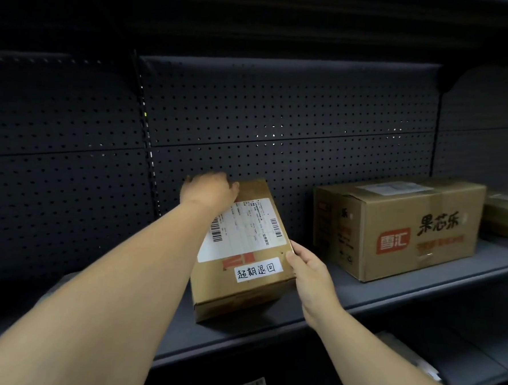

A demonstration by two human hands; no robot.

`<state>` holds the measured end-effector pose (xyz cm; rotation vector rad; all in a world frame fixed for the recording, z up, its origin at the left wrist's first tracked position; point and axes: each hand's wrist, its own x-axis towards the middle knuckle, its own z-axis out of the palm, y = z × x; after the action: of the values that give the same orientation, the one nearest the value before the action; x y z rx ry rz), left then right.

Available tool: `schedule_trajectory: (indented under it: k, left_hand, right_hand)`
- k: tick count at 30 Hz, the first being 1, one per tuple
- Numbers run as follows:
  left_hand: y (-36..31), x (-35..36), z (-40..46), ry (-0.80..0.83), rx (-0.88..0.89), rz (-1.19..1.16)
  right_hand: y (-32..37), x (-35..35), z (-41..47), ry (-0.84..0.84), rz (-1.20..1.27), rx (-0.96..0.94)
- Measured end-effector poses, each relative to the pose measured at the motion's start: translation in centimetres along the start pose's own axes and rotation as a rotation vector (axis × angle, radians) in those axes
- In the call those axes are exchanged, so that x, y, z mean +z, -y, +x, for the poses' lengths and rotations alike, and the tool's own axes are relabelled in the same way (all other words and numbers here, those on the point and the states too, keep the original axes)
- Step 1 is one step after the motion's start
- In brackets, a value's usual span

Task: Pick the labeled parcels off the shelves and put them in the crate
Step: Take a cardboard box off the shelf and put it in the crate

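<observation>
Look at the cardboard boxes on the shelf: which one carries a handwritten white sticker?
The smaller box, held between the left hand and right hand. The larger printed carton to its right shows no handwritten sticker.

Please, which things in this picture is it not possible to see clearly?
- Crate: nowhere in the head view.
- Left hand: fingertips hidden behind the parcel's far end.
- Shipping label: print too small; left forearm covers its corner.
- Box at far right: cut by the frame edge.
- Lower shelf items: dark, blurred.
</observation>
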<state>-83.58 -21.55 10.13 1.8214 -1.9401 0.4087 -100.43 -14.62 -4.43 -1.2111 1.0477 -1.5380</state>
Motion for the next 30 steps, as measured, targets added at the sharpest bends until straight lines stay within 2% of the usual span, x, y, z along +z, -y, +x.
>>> schedule_trajectory:
  k: [6,13,17,20,23,30]
  left_hand:
    - [0.6,0.1,0.7,0.048,-0.02,-0.011]
    - [2.7,-0.9,0.3,-0.014,-0.018,-0.039]
    - [5.0,-1.7,-0.3,-0.019,-0.097,-0.079]
    - [6.8,-2.5,-1.0,-0.023,-0.165,-0.106]
    - [8.6,-3.0,-1.8,-0.047,-0.216,-0.16]
    - [13.0,-3.7,-4.8,-0.094,-0.387,-0.342]
  right_hand:
    - [0.1,0.1,0.1,0.003,0.001,0.025]
    - [1.1,0.9,0.7,-0.001,-0.026,0.051]
    - [2.0,2.5,1.3,-0.116,-0.012,0.121]
    - [2.4,4.0,1.6,-0.214,0.06,0.273]
    - [3.1,5.7,1.6,-0.169,0.194,0.378]
    - [3.7,8.7,1.5,-0.149,0.237,0.339]
